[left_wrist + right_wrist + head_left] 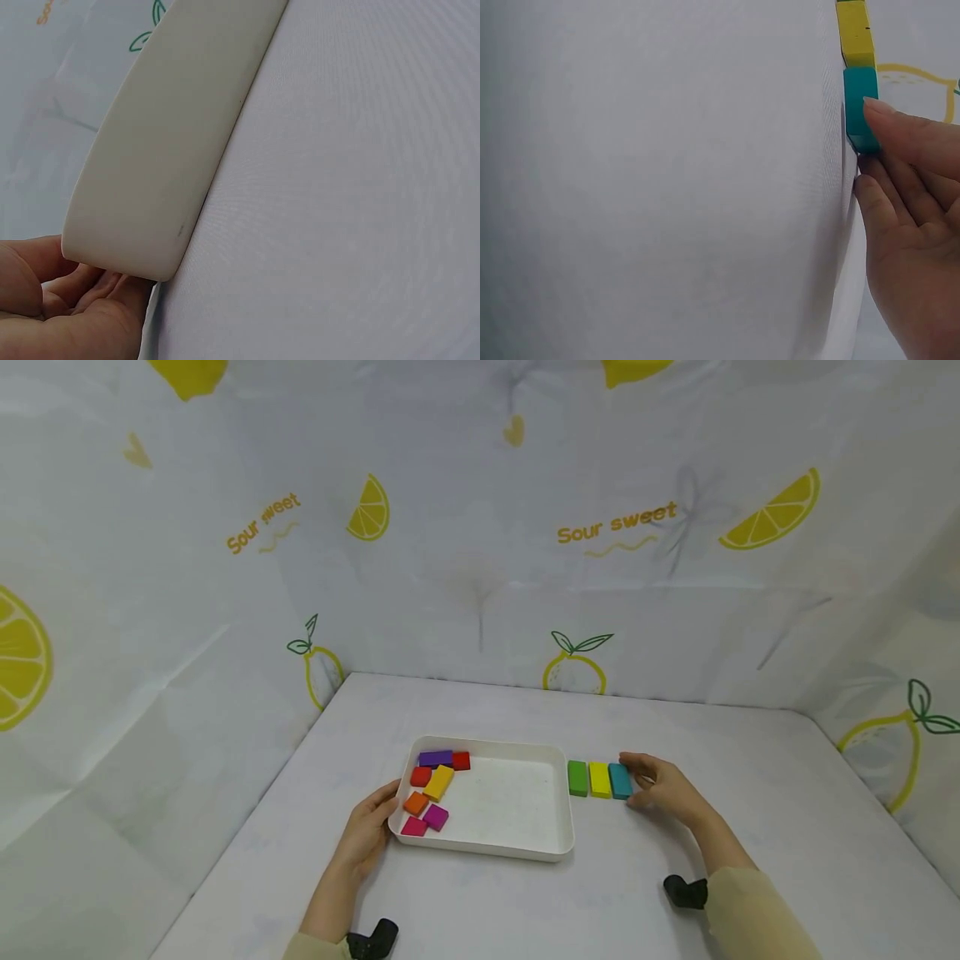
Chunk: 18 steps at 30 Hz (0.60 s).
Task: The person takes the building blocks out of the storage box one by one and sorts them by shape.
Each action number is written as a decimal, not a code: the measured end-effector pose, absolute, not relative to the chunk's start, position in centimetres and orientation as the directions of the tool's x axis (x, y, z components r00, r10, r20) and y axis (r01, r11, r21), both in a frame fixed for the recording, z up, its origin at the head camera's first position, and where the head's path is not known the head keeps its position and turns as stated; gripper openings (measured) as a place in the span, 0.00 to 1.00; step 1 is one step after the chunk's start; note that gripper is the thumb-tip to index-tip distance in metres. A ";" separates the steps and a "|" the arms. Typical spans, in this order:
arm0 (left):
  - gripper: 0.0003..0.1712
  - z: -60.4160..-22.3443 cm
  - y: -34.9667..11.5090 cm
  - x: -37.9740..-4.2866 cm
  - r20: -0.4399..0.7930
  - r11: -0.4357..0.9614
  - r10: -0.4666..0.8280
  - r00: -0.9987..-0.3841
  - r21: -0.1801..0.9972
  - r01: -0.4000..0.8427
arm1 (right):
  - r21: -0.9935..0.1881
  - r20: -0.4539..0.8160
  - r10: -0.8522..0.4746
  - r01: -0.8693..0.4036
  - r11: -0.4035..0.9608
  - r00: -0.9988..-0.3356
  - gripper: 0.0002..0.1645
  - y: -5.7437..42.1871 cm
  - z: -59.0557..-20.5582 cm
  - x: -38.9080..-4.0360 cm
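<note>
My left hand (369,827) grips the left side of a white tray (487,847); in the left wrist view its thumb and fingers (120,319) are at the tray's corner. My right hand (666,787) pinches a teal block (620,782) near its right end, thumb at the near side and index finger at the far side. In the right wrist view the thumb rests against this teal block (861,105). Left of it, in one row on the table, lie a yellow block (600,780) and a green block (577,778), the green one close beside the tray's right wall.
Along the tray's left part lie several colored blocks: purple (436,758), yellow-orange (438,783), orange (416,803), magenta (436,817), pink (414,827) and two red. The white table (705,735) meets a lemon-printed curtain (480,552) at the back.
</note>
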<state>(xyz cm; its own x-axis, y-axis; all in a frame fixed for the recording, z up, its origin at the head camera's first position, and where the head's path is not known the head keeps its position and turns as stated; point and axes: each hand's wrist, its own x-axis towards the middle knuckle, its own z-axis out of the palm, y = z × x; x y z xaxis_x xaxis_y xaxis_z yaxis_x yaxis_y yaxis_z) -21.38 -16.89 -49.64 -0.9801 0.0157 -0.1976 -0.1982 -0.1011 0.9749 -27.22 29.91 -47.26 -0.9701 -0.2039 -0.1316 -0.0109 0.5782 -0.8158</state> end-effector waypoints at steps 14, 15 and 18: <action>0.28 -49.5 -16.9 -21.5 -0.197 -0.113 0.015 -0.980 0.974 -0.197 | -0.824 -0.093 -0.147 -0.007 0.567 -0.985 0.48 28.6 -45.5 -27.0; 0.28 -49.5 -16.9 -21.5 -0.194 -0.113 0.017 -0.981 0.974 -0.194 | -0.819 -0.082 -0.136 -0.011 0.574 -0.987 0.46 28.2 -45.2 -27.1; 0.28 -49.6 -16.9 -21.5 -0.191 -0.117 0.015 -0.982 0.975 -0.191 | -0.817 -0.057 -0.108 -0.016 0.577 -0.992 0.44 26.8 -44.4 -27.3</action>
